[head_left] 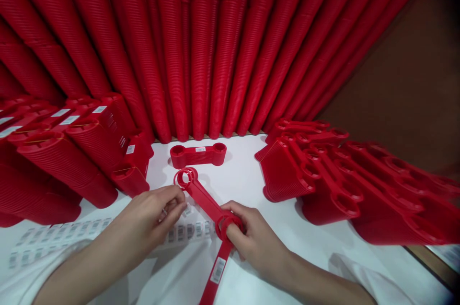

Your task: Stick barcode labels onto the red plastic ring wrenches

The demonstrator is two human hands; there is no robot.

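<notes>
Several red double-ringed plastic pieces (205,199) are held at their near ring by my right hand (247,230), its fingers wrapped round the ring. My left hand (163,214) is closed in a pinch beside their far ring; what it holds, if anything, is too small to tell. Below my right hand, another red piece (211,283) with a barcode label extends toward the bottom edge. A short red stack (198,155) with a label stands just beyond the hands. Under my left hand lies a sheet of barcode labels (61,238).
Tall red stacks (201,55) line the back of the white table (244,170). Labelled bundles (97,142) stand on the left. More red stacks (287,170) stand on the right, near the table edge.
</notes>
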